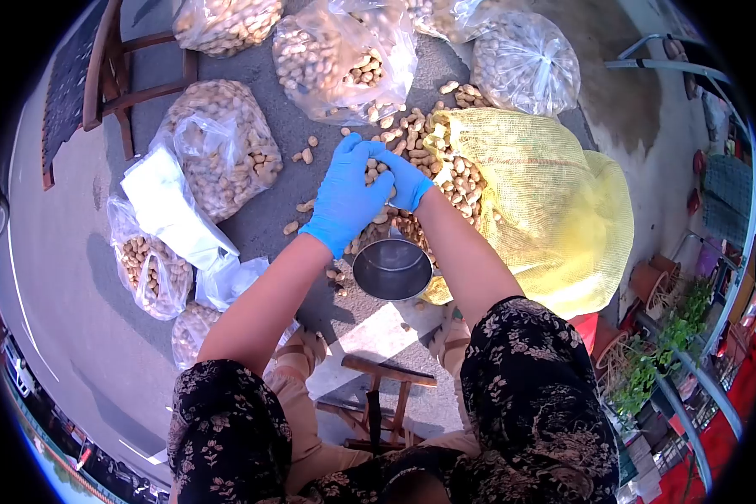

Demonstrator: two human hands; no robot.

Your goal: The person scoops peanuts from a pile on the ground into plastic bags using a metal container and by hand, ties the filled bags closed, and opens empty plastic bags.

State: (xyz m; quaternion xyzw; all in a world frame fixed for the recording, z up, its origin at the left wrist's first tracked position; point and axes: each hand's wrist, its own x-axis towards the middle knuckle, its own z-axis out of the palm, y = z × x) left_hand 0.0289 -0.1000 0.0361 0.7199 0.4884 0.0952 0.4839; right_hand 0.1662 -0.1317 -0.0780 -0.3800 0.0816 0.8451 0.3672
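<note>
In blue gloves, my left hand [347,191] and my right hand [405,178] come together, cupped around several unshelled peanuts [376,167]. Some of the fingers are hidden behind the gloves. Just below them stands a round metal pot [392,269], its dark inside facing up. A yellow mesh sack [533,185] lies to the right, with loose peanuts [459,183] spilling from its mouth toward my hands. Beyond my fingertips, a clear plastic bag [319,63] full of peanuts has an opening where the nuts show.
More filled bags stand around: a tied bag [525,63] at the back right and a bag [218,147] at the left. A stack of white plastic bags [172,210] lies beside it. A wooden chair [113,80] is at upper left, a wooden stool [386,374] between my legs.
</note>
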